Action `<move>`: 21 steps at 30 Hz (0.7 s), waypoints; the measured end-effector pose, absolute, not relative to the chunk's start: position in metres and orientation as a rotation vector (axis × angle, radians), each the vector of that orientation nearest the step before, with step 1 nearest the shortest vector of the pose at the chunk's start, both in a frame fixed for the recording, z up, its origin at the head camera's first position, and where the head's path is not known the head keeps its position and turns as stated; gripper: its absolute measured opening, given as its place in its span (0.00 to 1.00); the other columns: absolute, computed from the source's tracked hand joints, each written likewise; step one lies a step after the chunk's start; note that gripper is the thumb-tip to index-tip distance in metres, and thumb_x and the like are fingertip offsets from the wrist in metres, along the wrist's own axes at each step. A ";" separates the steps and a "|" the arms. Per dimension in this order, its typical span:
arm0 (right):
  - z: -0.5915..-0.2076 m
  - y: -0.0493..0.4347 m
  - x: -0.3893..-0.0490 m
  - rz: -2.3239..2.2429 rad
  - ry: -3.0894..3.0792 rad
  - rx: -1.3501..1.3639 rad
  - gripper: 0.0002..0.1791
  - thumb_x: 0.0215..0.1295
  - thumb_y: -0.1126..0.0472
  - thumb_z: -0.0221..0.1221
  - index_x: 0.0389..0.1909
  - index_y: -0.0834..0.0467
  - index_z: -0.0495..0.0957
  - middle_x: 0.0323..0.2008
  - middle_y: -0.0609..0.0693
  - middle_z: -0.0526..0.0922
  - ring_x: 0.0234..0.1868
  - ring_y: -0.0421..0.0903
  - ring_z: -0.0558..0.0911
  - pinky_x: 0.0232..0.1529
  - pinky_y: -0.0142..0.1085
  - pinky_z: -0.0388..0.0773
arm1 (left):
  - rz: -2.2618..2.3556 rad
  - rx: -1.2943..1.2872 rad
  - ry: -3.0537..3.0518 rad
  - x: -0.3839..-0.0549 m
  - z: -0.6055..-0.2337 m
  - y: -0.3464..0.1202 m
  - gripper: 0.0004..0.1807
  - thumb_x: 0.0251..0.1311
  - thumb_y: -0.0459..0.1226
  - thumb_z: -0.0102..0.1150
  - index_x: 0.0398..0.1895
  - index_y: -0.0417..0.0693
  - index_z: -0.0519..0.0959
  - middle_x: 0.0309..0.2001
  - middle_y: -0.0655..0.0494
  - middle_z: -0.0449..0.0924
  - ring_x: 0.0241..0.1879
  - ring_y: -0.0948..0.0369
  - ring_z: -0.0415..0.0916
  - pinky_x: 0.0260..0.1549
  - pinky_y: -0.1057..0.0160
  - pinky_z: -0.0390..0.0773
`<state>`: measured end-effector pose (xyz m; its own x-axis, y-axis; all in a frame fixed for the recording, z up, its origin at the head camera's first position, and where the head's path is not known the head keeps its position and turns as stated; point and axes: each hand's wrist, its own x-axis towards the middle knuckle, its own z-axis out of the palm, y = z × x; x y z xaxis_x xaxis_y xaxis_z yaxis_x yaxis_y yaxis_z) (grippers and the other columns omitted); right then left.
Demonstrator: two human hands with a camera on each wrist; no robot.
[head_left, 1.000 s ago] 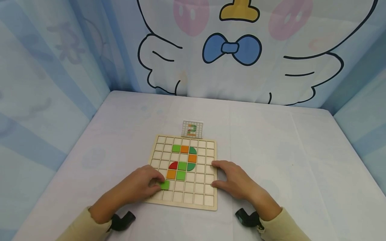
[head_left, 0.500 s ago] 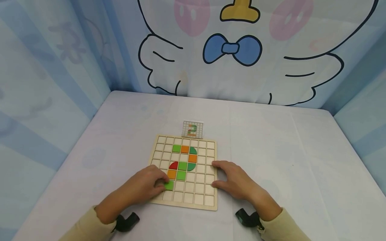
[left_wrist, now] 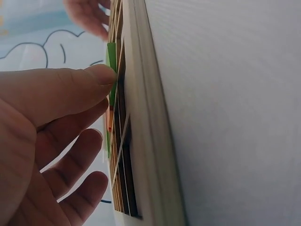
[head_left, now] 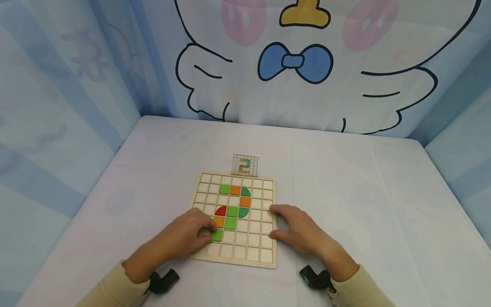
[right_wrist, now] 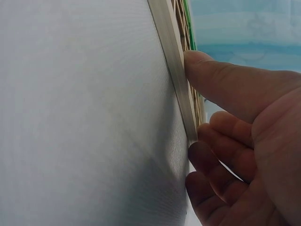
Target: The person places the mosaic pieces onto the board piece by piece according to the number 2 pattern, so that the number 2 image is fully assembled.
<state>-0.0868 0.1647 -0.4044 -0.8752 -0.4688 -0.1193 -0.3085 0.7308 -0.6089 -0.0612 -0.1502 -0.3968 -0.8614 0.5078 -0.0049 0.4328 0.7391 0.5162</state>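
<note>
A wooden grid board (head_left: 253, 263) lies on the table with green, orange and red tiles in several of its cells. My left hand (head_left: 188, 232) is at the board's left side, thumb and forefinger pinching a green square tile (head_left: 217, 235) over a cell below the orange tile (head_left: 218, 221). In the left wrist view the thumb presses against this green tile (left_wrist: 111, 52), which stands slightly tilted at the grid. My right hand (head_left: 297, 228) touches the board's right edge with spread thumb and fingertips; the right wrist view shows the thumb (right_wrist: 200, 61) on the rim.
A small card (head_left: 244, 165) printed with a gridded, coloured figure lies just beyond the board's far edge. The table has a white cloth (head_left: 345, 183). Patterned curtains (head_left: 291, 98) stand around its back and sides.
My left hand has shifted right with the green tile, bringing it from the board's left columns to the cell under the orange tile. The right hand has stayed at the edge.
</note>
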 end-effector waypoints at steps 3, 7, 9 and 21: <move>-0.404 0.165 -0.087 -0.869 2.670 -0.616 0.33 0.63 0.56 0.68 0.67 0.62 0.71 0.65 0.57 0.73 0.68 0.58 0.69 0.67 0.54 0.63 | 0.777 0.764 2.791 -0.061 -0.396 -0.150 0.10 0.54 0.30 0.71 0.38 0.51 0.85 0.37 0.67 0.78 0.43 0.62 0.74 0.46 0.56 0.78; -0.404 0.165 -0.087 -0.870 2.671 -0.616 0.33 0.63 0.56 0.68 0.67 0.62 0.71 0.65 0.57 0.73 0.68 0.59 0.69 0.67 0.55 0.64 | 0.775 0.762 2.787 -0.063 -0.394 -0.150 0.09 0.55 0.31 0.71 0.38 0.51 0.85 0.37 0.67 0.78 0.43 0.63 0.73 0.46 0.57 0.78; -0.403 0.165 -0.087 -0.868 2.672 -0.614 0.33 0.63 0.56 0.68 0.67 0.62 0.71 0.65 0.57 0.74 0.68 0.59 0.69 0.67 0.54 0.64 | 0.783 0.761 2.782 -0.064 -0.392 -0.149 0.09 0.55 0.31 0.70 0.38 0.51 0.85 0.38 0.66 0.79 0.43 0.63 0.73 0.45 0.57 0.78; -0.403 0.165 -0.087 -0.869 2.669 -0.618 0.33 0.63 0.57 0.68 0.67 0.62 0.71 0.65 0.57 0.74 0.68 0.59 0.69 0.67 0.55 0.64 | 0.819 0.719 2.755 -0.073 -0.392 -0.138 0.11 0.57 0.36 0.72 0.43 0.48 0.86 0.40 0.63 0.80 0.44 0.62 0.73 0.46 0.58 0.78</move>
